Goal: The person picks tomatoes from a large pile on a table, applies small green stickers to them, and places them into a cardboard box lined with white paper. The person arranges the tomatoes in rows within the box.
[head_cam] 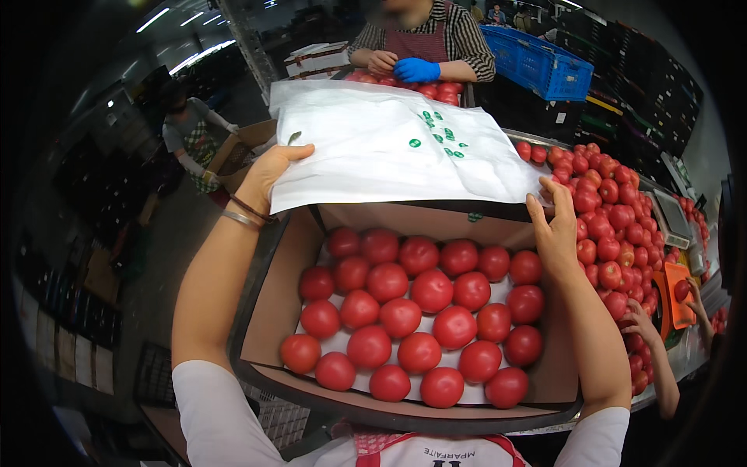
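Before me stands a cardboard box (pixel 274 315) with a layer of red tomatoes (pixel 400 317) set out on white paper. Above its far side I hold a white paper sheet (pixel 362 146) by both side edges. My left hand (pixel 271 172) grips its left edge with the thumb on top. My right hand (pixel 554 222) pinches the near right corner. Several small green stickers (pixel 446 134) dot the sheet, and a leaf-like scrap (pixel 294 138) lies near my left thumb. The sheet hides part of the box's far rim.
A heap of tomatoes (pixel 613 216) covers the table on the right, beside an orange scale (pixel 679 292) and another scale (pixel 671 213). Someone's hands (pixel 642 324) reach in there. Opposite stands a person with a blue glove (pixel 416 70). A blue crate (pixel 537 61) is behind.
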`<state>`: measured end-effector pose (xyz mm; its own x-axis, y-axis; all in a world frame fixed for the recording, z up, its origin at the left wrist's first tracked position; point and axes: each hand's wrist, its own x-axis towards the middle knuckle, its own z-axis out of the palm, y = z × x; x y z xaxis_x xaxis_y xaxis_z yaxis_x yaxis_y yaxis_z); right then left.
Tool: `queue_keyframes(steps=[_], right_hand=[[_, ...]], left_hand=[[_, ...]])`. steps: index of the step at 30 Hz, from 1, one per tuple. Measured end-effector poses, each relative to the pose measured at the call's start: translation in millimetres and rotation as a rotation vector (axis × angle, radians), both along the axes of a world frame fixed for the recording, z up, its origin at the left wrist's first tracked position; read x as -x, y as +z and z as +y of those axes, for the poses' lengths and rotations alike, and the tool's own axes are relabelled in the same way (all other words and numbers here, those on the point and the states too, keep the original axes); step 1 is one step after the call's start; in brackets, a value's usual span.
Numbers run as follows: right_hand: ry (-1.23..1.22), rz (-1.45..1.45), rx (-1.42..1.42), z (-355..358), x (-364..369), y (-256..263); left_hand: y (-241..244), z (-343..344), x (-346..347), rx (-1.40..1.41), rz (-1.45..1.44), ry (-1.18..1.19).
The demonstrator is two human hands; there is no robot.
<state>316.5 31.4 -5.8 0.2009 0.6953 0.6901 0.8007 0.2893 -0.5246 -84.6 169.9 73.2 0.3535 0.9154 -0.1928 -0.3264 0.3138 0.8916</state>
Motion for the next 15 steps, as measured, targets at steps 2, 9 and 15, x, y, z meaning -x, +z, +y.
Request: queue_keyframes(steps=[2, 9, 15], right_hand=[[-0.060, -0.065, -0.075, 1, -2, 0], [-0.098, -0.070, -0.087, 3, 0, 1], [-0.037, -0.054, -0.033, 2, 2, 0]], left_hand=[[-9, 17, -10, -0.001, -0.026, -0.054], [-33, 67, -52, 0.057, 0.059, -0.064], [-63, 107, -62, 0.117, 0.171, -0.056]])
